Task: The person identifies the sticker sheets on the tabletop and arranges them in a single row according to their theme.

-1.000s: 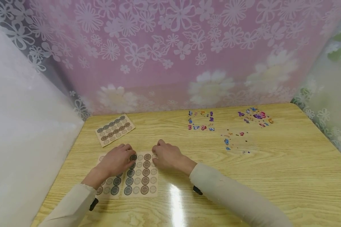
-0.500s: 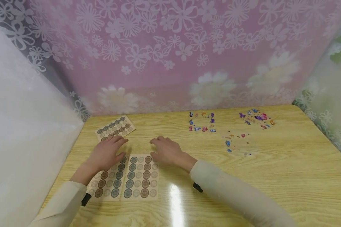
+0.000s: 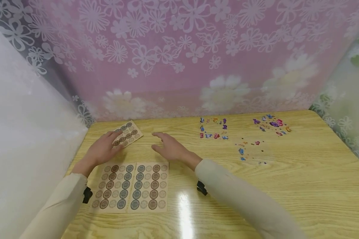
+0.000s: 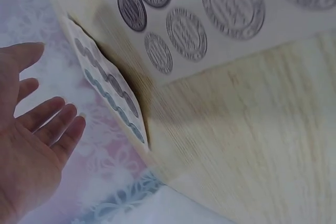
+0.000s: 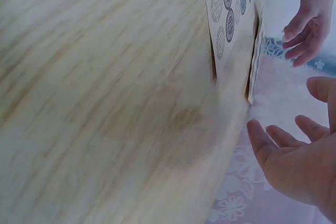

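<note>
Two kraft-brown sticker sheets lie side by side near the front of the table, a left sheet (image 3: 111, 189) and a right sheet (image 3: 149, 187), both printed with columns of round labels. A further sticker sheet (image 3: 133, 134) lies tilted at the back left. My left hand (image 3: 100, 149) hovers over that back sheet's left part and hides some of it; its fingers are relaxed, with nothing in them. My right hand (image 3: 169, 147) is held above the wood to the right of the back sheet, fingers loosely extended and holding nothing.
Colourful flower stickers form a square outline (image 3: 213, 136) at the back. A denser cluster of stickers (image 3: 275, 123) lies at the back right, with a scattered group (image 3: 241, 151) nearer. A floral curtain (image 3: 179, 66) hangs behind the table (image 3: 227, 199).
Both hands have left the two front sheets, uncovering them. The left hand has moved up and left over the back sheet; the right has moved away from me and slightly left.
</note>
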A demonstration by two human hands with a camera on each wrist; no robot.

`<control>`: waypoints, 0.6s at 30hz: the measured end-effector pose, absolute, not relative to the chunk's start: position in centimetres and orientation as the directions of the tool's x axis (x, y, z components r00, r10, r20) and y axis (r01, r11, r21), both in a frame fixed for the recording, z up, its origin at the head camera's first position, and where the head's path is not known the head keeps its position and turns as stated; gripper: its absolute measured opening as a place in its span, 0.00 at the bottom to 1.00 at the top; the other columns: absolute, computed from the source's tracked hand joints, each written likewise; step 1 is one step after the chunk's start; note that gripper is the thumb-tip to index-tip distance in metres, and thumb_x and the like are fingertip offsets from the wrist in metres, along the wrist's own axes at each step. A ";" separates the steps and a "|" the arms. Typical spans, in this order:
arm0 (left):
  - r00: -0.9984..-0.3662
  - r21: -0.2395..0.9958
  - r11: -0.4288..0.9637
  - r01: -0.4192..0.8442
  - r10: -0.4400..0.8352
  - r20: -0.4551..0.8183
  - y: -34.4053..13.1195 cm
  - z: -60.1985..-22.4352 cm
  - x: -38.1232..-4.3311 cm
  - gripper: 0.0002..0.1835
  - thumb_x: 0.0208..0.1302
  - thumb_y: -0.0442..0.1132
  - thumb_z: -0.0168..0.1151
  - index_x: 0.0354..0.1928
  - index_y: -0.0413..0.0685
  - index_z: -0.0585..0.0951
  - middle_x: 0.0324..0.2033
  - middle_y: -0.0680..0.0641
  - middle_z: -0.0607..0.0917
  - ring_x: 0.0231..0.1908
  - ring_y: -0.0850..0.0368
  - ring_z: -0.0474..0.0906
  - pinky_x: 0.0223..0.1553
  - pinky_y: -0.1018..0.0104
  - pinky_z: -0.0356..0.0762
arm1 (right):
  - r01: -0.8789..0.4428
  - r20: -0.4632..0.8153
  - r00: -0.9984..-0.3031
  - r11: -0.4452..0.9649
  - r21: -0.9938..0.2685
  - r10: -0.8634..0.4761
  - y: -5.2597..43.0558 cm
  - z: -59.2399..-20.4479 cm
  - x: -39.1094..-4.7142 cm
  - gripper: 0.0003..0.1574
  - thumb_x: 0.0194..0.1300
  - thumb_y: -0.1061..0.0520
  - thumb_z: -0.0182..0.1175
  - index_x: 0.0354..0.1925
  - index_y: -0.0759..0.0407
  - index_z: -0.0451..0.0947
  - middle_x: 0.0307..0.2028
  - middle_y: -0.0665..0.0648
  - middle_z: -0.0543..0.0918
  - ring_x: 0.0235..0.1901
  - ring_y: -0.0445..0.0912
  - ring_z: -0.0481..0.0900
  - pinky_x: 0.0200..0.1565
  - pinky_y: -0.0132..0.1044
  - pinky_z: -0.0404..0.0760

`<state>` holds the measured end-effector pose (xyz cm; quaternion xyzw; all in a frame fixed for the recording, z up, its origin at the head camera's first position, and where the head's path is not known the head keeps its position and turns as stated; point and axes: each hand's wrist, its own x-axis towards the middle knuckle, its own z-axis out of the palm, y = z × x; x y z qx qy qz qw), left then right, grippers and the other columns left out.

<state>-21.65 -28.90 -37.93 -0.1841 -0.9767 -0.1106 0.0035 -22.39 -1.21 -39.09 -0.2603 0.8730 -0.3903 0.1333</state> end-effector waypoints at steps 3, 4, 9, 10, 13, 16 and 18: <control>-0.941 0.238 0.912 0.335 0.336 0.039 -29.4 -38.2 -22.5 0.31 0.63 0.48 0.50 0.64 0.42 0.58 0.57 0.35 0.64 0.55 0.37 0.60 0.51 0.43 0.59 | -0.315 -0.031 -0.839 0.532 -0.786 -0.543 -1.5 -39.4 -23.0 0.34 0.65 0.45 0.48 0.66 0.49 0.53 0.63 0.51 0.59 0.58 0.51 0.62 0.53 0.43 0.65; -0.943 0.245 0.912 0.328 0.330 0.037 -29.6 -38.4 -22.8 0.31 0.63 0.48 0.51 0.64 0.42 0.58 0.57 0.35 0.64 0.55 0.37 0.60 0.51 0.43 0.59 | -0.302 -0.033 -0.843 0.524 -0.797 -0.537 -1.5 -39.5 -23.1 0.34 0.65 0.45 0.48 0.66 0.49 0.53 0.62 0.51 0.59 0.58 0.51 0.62 0.53 0.43 0.66; -0.955 0.267 0.921 0.285 0.296 0.000 -30.3 -39.0 -24.0 0.31 0.64 0.49 0.49 0.65 0.43 0.57 0.59 0.35 0.62 0.57 0.36 0.56 0.52 0.41 0.56 | -0.244 -0.040 -0.856 0.470 -0.849 -0.516 -1.8 -40.2 -24.0 0.33 0.65 0.44 0.48 0.66 0.45 0.53 0.61 0.55 0.61 0.56 0.50 0.65 0.51 0.42 0.67; -0.957 0.271 0.922 0.277 0.290 -0.007 -30.4 -39.1 -24.2 0.31 0.64 0.49 0.48 0.65 0.43 0.57 0.59 0.35 0.61 0.58 0.36 0.56 0.52 0.41 0.55 | -0.232 -0.039 -0.858 0.455 -0.860 -0.511 -1.9 -40.3 -24.2 0.33 0.65 0.44 0.48 0.65 0.44 0.53 0.61 0.55 0.62 0.56 0.49 0.66 0.51 0.41 0.68; -0.964 0.284 0.926 0.247 0.265 -0.024 -30.7 -39.5 -24.9 0.31 0.64 0.50 0.47 0.65 0.44 0.57 0.60 0.36 0.60 0.58 0.36 0.55 0.53 0.41 0.55 | -0.197 -0.039 -0.866 0.413 -0.889 -0.499 -2.2 -40.6 -24.5 0.32 0.65 0.45 0.48 0.65 0.45 0.55 0.60 0.57 0.63 0.54 0.48 0.67 0.49 0.41 0.69; -0.967 0.289 0.928 0.235 0.253 -0.028 -30.8 -40.0 -25.7 0.30 0.65 0.50 0.47 0.65 0.43 0.57 0.59 0.35 0.61 0.57 0.36 0.56 0.52 0.41 0.56 | -0.144 -0.053 -0.876 0.364 -0.920 -0.479 -2.8 -40.9 -24.7 0.31 0.65 0.46 0.49 0.64 0.46 0.56 0.58 0.57 0.65 0.53 0.47 0.68 0.48 0.41 0.71; -0.967 0.287 0.929 0.234 0.252 -0.027 -30.8 -40.2 -26.3 0.29 0.65 0.49 0.45 0.65 0.43 0.58 0.58 0.35 0.62 0.56 0.36 0.57 0.51 0.40 0.57 | -0.106 -0.069 -0.883 0.340 -0.934 -0.464 -3.3 -41.1 -24.8 0.31 0.65 0.47 0.50 0.64 0.47 0.57 0.56 0.57 0.67 0.52 0.46 0.69 0.47 0.40 0.71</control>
